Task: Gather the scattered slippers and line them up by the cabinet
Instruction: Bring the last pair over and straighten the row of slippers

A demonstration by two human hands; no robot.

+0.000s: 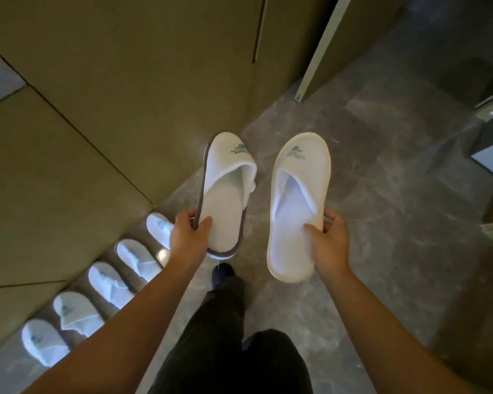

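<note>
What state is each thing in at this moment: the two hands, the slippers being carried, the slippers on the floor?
Left hand: grips the grey-edged slipper near its heel, off the floor.
Right hand: grips the cream-edged slipper near its heel, off the floor.
Row of slippers: five on the floor, lined along the cabinet.

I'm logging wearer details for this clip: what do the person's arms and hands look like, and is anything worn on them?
Both forearms are bare, with no sleeves in view. The left hand and right hand show no gloves, rings, watch or wristband.
</note>
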